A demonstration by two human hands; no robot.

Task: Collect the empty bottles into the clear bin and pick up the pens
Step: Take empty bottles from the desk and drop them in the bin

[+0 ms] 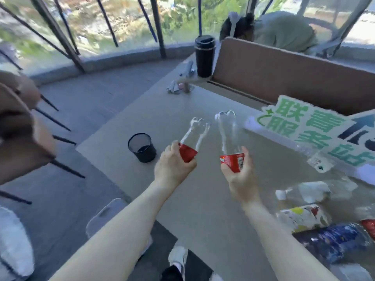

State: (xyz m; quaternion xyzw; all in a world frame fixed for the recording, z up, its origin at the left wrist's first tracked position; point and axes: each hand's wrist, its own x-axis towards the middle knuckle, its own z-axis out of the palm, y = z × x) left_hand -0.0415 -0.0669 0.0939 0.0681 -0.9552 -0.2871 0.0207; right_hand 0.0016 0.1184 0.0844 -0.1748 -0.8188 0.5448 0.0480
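My left hand (pixel 173 166) grips a clear empty bottle (pixel 194 134) with a red label, held base-forward over the grey table (pixel 203 199). My right hand (pixel 240 179) grips a second clear red-labelled bottle (pixel 228 134) the same way, just right of the first. The two bottles are apart. At the lower right stands the clear bin (pixel 316 157), with several empty bottles (pixel 310 216) lying in it. A black mesh pen cup (pixel 143 148) stands on the table left of my left hand. No pens are visible.
A black tumbler (pixel 205 56) and crumpled wrappers (pixel 179 87) sit at the table's far end. An open cardboard box (pixel 284 78) and a green-lettered sign (pixel 308 126) lie at the right. Chairs (pixel 22 126) stand left of the table. A person (pixel 280 31) bends behind the box.
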